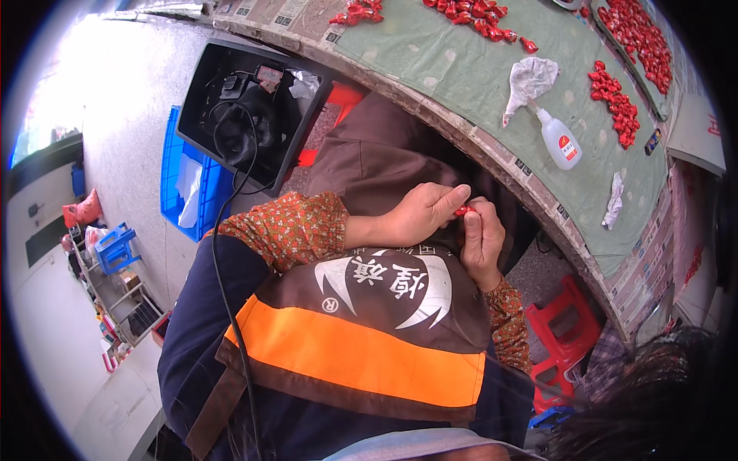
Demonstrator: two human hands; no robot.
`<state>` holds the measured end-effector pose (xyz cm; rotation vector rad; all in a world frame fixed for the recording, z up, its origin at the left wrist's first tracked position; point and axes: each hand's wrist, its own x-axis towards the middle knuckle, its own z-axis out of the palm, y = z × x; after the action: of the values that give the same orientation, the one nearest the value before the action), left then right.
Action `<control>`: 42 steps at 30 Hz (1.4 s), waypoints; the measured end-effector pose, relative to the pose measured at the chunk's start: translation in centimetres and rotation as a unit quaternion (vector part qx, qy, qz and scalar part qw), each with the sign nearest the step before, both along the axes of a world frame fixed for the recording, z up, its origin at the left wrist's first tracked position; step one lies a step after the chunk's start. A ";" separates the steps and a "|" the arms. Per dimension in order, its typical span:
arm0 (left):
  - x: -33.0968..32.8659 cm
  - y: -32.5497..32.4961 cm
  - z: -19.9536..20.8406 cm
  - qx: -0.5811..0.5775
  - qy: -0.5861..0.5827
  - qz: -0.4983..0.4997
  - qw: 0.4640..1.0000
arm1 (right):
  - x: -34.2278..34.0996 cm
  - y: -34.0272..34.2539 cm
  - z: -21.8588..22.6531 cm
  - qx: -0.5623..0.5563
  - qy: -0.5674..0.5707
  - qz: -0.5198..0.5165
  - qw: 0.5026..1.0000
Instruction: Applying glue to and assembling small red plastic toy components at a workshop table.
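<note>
Over my lap, both hands are closed on one small glossy red piece (463, 210). My left hand (424, 213) pinches it with the thumb on top. My right hand (483, 240) grips it from the other side between thumb and fingertips. Most of the piece is hidden by the fingers, so its exact kind cannot be made out. On the green-covered table (461, 100), similar red pieces lie in a heap (480, 19) at the far edge and in a cluster (615, 104) farther right. A white squeeze bottle (560, 140) lies on the cloth, its nozzle by a crumpled white cloth (530, 81).
The table's worn edge curves past my right side. A tray of red pieces (638, 46) sits at the far right. To my left are a black bin (200, 115) and a blue crate (173, 180). A red stool (565, 323) stands at right. A black cable (223, 307) crosses my left arm.
</note>
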<state>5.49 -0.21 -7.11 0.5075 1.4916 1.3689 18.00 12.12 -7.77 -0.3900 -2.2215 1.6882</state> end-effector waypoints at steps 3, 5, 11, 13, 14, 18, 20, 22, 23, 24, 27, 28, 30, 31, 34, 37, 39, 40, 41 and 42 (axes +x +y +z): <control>0.0 0.0 -0.1 0.004 -0.005 0.000 1.000 | 0.2 0.0 -0.2 -0.056 -0.013 0.010 0.998; 0.2 0.0 -0.5 0.006 -0.007 0.000 1.000 | 0.1 0.0 -0.1 -0.076 -0.010 0.010 0.997; 0.2 0.0 -0.3 0.001 -0.003 0.008 1.000 | -0.1 -0.1 -0.1 -0.128 -0.003 0.011 0.992; 0.1 0.1 -0.2 -0.001 -0.001 0.007 1.000 | -0.1 -0.1 0.0 -0.137 0.006 0.008 0.990; 0.1 0.1 -0.2 -0.006 0.006 0.004 1.000 | 0.0 -0.1 0.2 -0.163 -0.010 0.010 0.986; 0.0 0.3 0.1 -0.015 -0.009 0.003 1.000 | 0.1 -0.2 0.1 -0.208 -0.026 0.006 0.978; -0.2 0.4 0.2 -0.027 -0.026 -0.002 0.999 | 0.3 -0.1 0.0 -0.233 -0.028 0.005 0.972; -0.3 0.5 0.3 -0.039 -0.043 -0.007 0.998 | 0.4 0.0 -0.1 -0.258 -0.030 0.003 0.966; -0.3 0.6 0.3 -0.045 -0.063 -0.006 0.997 | 0.4 0.0 0.0 -0.271 -0.037 0.002 0.962; -0.3 0.7 0.3 -0.051 -0.083 -0.005 0.995 | 0.3 0.0 0.1 -0.284 -0.045 0.000 0.958; -0.6 0.5 -0.3 -0.048 -0.109 -0.018 0.993 | -0.2 -0.1 0.9 -0.310 -0.045 -0.007 0.949; -0.6 0.6 0.1 -0.049 -0.109 -0.020 0.993 | -0.2 0.0 0.9 -0.311 -0.046 -0.008 0.949; -0.9 0.8 1.1 -0.061 -0.132 -0.033 0.989 | 0.1 0.3 0.6 -0.285 -0.061 -0.010 0.956; -0.9 0.8 1.1 -0.061 -0.132 -0.033 0.989 | 0.2 0.3 0.4 -0.285 -0.061 -0.010 0.956; -0.6 0.7 0.5 -0.058 -0.119 -0.024 0.991 | 0.4 0.2 0.0 -0.316 -0.056 -0.003 0.947; -0.4 0.4 -0.1 -0.092 -0.050 -0.019 0.994 | 0.2 0.3 0.2 -0.283 -0.071 0.008 0.957; -0.2 0.3 -0.3 -0.103 0.021 -0.029 0.994 | 0.3 0.3 -0.2 -0.281 -0.068 0.007 0.957; -0.1 0.3 -0.1 -0.103 0.020 -0.029 0.994 | 0.4 0.4 -0.2 -0.280 -0.068 0.007 0.957; 0.0 0.3 0.2 -0.101 0.036 -0.026 0.994 | 0.4 0.4 -0.2 -0.289 -0.072 0.011 0.954; 0.1 0.3 0.4 -0.100 0.052 -0.023 0.993 | 0.4 0.4 -0.2 -0.298 -0.077 0.014 0.951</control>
<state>5.61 0.05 -6.74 0.4880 1.6719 1.1572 18.41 12.55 -7.93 -0.6500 -1.7653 2.4023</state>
